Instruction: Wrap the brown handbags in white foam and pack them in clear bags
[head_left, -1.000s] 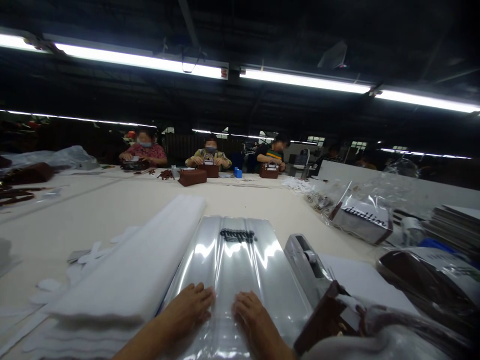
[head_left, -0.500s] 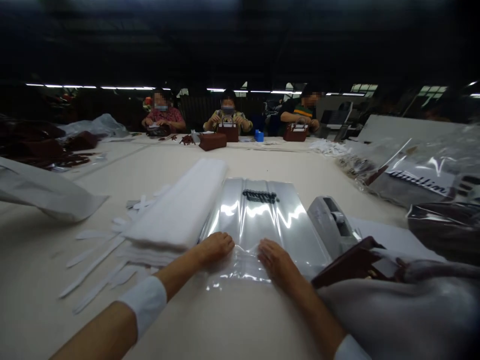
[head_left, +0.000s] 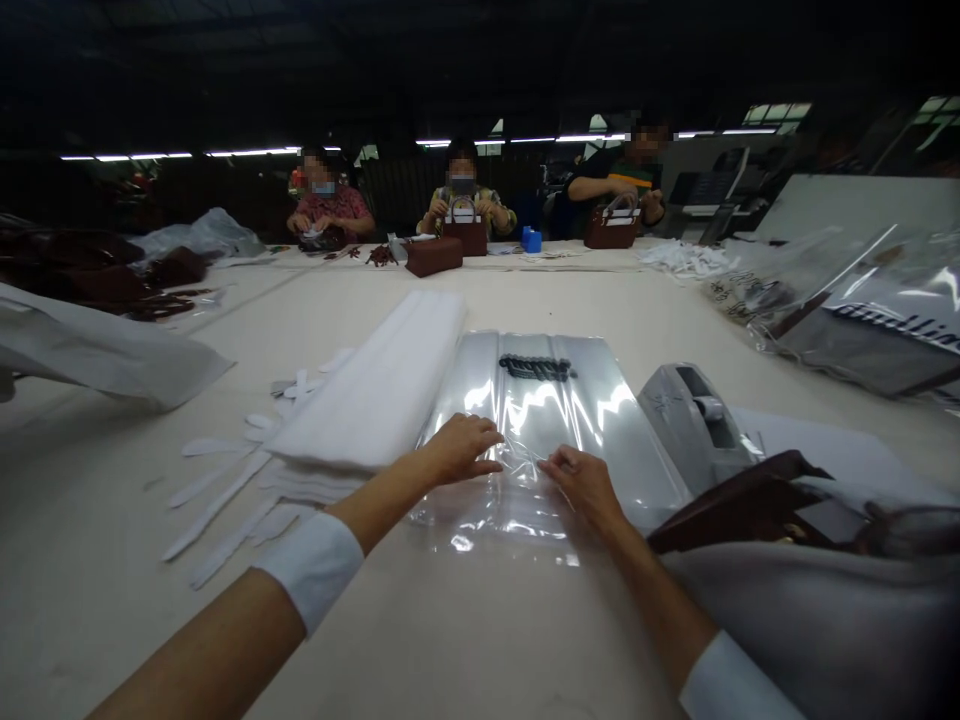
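A stack of clear plastic bags (head_left: pixel 551 400) with black printed lettering lies flat on the cream table (head_left: pixel 135 600) in front of me. My left hand (head_left: pixel 459 450) rests on the near end of the stack, its fingers pinching the top film. My right hand (head_left: pixel 583 482) is beside it, fingers also pinched on the film's near edge, which is lifted and crinkled between the two hands. A folded pile of white sheet material (head_left: pixel 382 395) lies along the bags' left side.
A grey tape dispenser (head_left: pixel 694 420) stands right of the bags, and a brown leather bag (head_left: pixel 750 505) in grey cloth lies at my right. White cut strips (head_left: pixel 225 490) scatter at left. Three people (head_left: pixel 465 200) work at the far end with brown handbags. Packed bags (head_left: pixel 862 320) pile at right.
The view has tipped downward and more of my arms shows. Both hands went from lying flat on the bags to pinching and lifting the top film's near edge.
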